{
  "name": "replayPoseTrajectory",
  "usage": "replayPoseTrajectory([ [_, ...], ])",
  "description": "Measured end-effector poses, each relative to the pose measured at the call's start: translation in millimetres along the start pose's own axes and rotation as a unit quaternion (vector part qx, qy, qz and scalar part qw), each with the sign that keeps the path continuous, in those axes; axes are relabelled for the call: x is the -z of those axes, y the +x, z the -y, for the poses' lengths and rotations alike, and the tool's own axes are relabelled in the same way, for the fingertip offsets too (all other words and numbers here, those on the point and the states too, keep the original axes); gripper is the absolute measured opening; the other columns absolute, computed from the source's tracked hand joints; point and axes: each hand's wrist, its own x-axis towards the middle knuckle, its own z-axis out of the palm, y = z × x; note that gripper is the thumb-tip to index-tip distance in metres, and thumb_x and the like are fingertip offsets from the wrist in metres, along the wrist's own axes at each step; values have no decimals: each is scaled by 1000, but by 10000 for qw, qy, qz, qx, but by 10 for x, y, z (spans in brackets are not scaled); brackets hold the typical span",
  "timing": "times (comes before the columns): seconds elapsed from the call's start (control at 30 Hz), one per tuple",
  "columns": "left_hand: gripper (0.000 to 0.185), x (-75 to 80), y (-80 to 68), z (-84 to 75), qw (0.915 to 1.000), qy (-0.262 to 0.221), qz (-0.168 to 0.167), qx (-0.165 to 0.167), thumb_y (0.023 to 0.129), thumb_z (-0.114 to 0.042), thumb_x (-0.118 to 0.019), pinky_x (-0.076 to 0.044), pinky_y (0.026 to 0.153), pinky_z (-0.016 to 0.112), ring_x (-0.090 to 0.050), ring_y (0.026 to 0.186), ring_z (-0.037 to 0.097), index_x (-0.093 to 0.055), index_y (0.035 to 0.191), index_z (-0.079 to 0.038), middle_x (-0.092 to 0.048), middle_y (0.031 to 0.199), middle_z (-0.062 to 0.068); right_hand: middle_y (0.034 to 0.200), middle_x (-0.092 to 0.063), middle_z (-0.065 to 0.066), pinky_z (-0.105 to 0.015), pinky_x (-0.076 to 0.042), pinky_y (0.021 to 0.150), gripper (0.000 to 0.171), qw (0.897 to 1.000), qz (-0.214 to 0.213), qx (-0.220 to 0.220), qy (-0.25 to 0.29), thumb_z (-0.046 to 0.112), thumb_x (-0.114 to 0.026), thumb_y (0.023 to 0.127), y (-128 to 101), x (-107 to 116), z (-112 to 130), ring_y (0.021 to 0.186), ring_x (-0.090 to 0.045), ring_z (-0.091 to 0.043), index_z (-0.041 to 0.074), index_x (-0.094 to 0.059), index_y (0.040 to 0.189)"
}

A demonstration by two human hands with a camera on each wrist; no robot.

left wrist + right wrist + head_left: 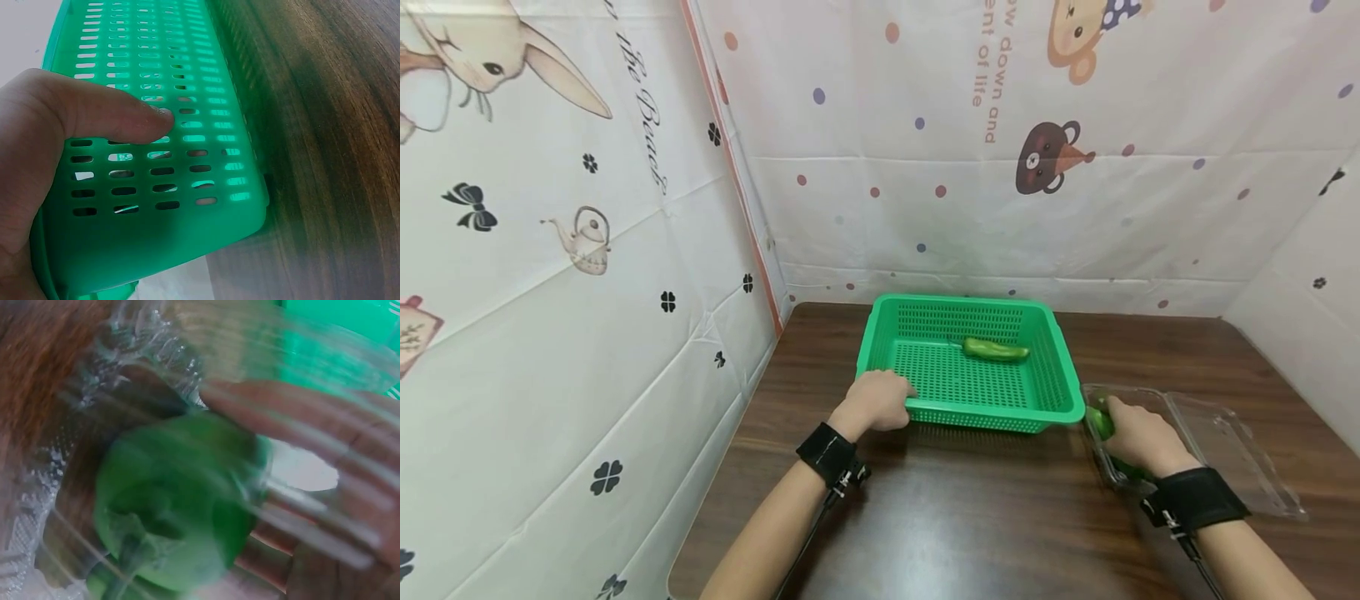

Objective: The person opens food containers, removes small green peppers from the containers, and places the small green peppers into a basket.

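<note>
Left hand (880, 400) clamps the basket (967, 414) rim – steadying it, likely – right hand (1138, 437) fingers curl round a pepper (178, 500) in the tray (1232, 442).

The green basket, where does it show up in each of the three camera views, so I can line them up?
Head view: the green basket sits mid-table, its near left corner gripped by the left hand.
Left wrist view: its slotted wall fills the upper left, the thumb pressed on it.
Right wrist view: only a blurred green strip at the top right.
Shared landmark: the dark wooden table, also visible at.
</note>
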Motion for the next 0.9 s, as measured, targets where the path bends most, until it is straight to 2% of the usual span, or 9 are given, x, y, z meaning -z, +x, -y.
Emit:
replayPoseTrajectory([
  [0.1, 50, -5, -2, -9, 10000, 26, 31, -26, 83, -17, -63, -39, 57, 26, -57, 80, 10, -72, 129, -33, -71, 128, -6, 83, -60, -13, -39, -42, 58, 57, 9999, 25, 75, 79, 13, -71, 86, -21, -4, -14, 66, -52, -24, -16, -47, 129],
  [0.27, 49, 3, -3, -13, 10000, -1, 49, -12, 83, -17, -63, -34, 54, 26, -49, 73, 11, -72, 129, -33, -72, 128, -7, 81, -56, -10, -38, -39, 58, 51, 9995, -72, 228, 220, 11, -70, 86, -36, 3, -15, 65, -49, -22, -14, -50, 126],
  [0.53, 49, 6, 1, -3, 10000, 1, 31, 18, 83, -17, -63, -29, 52, 26, -42, 67, 11, -72, 129, -32, -72, 127, -5, 81, -57, -10, -38, -40, 59, 55, 9997, -40, 168, 177, 13, -73, 87, -19, 33, 27, 66, -50, -22, -14, -50, 128],
  [0.7, 50, 6, -1, -3, 10000, 6, 32, 24, 83, -16, -63, -26, 52, 27, -37, 65, 12, -72, 129, -32, -72, 127, -6, 77, -54, -9, -37, -39, 57, 54, 9995, -192, 160, 206, 13, -73, 86, -33, 2, 58, 64, -47, -22, -13, -51, 127],
  [0.9, 50, 12, -1, -3, 10000, -2, 27, 11, 82, -16, -62, -27, 54, 27, -37, 66, 12, -72, 129, -33, -72, 126, -5, 84, -59, -11, -37, -40, 59, 60, 9987, -327, 273, 297, 11, -76, 84, -31, -11, 25, 67, -49, -22, -14, -50, 132],
])
